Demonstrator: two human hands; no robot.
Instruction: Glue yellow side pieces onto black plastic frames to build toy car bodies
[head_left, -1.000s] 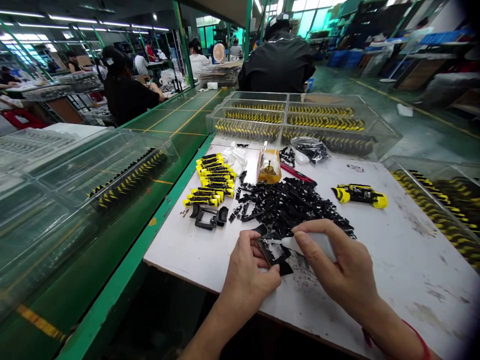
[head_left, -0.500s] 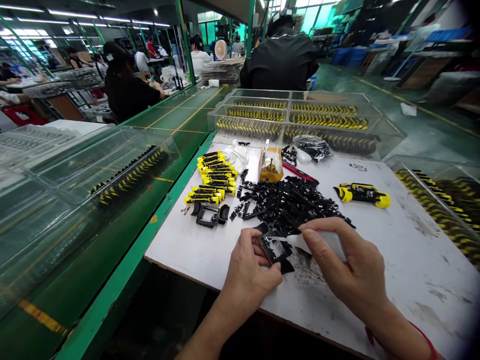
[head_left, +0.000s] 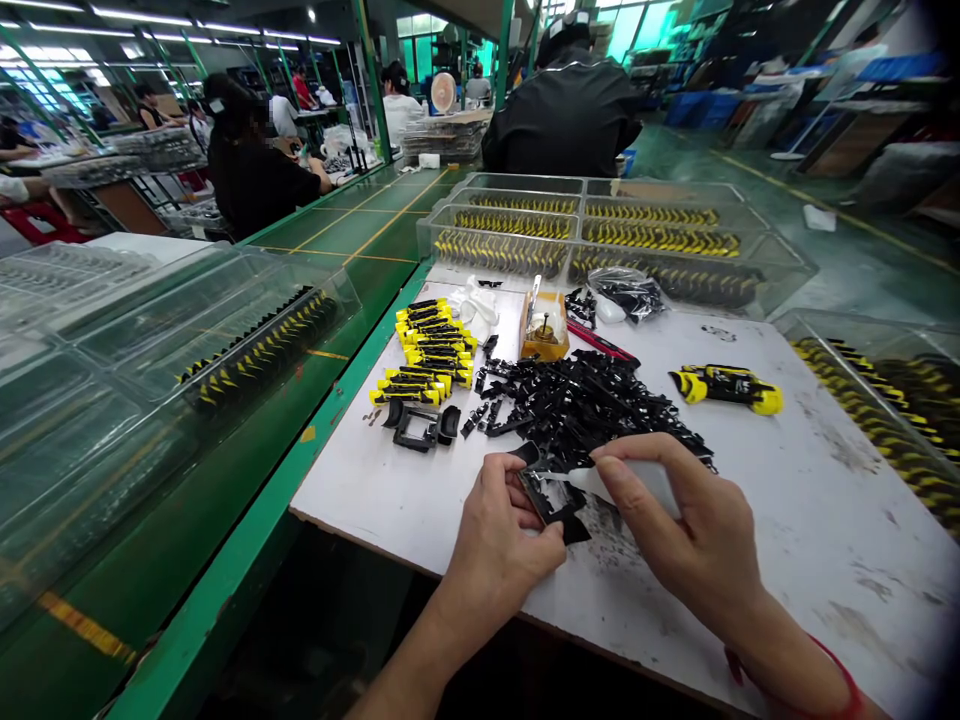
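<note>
Two rows of action on this bench, and over at the far left lies a clear tray [head_left: 135,345] with a line of black-and-yellow parts [head_left: 259,350] along its right side. Next comes the green belt [head_left: 397,228], a person in dark clothes [head_left: 255,175] sitting beyond it. On to the white board [head_left: 360,490]: a stack of yellow-and-black pieces [head_left: 427,350] near its left edge, a loose black frame [head_left: 433,433] just in front, a crumpled white cloth [head_left: 474,308] behind. Here's the left hand [head_left: 495,530], fingers and thumb pinching a second frame [head_left: 557,513], tilted, in front of the heap of black parts [head_left: 592,395]. An amber box [head_left: 545,340] stands behind the heap, a red tool [head_left: 604,343] beside it, and further back sits a big clear tray filled with rows, a dark jacket [head_left: 562,115] beyond. Now the right hand [head_left: 697,520], thumb and forefinger closed around a white bottle [head_left: 660,483], its thin spout aimed left at the held frame's upper edge; whether they touch, I can't tell. A red cord [head_left: 844,670] circles that wrist. One yellow-and-black piece [head_left: 727,388] lies alone behind the right hand, and another tray [head_left: 900,335] closes the right side.
</note>
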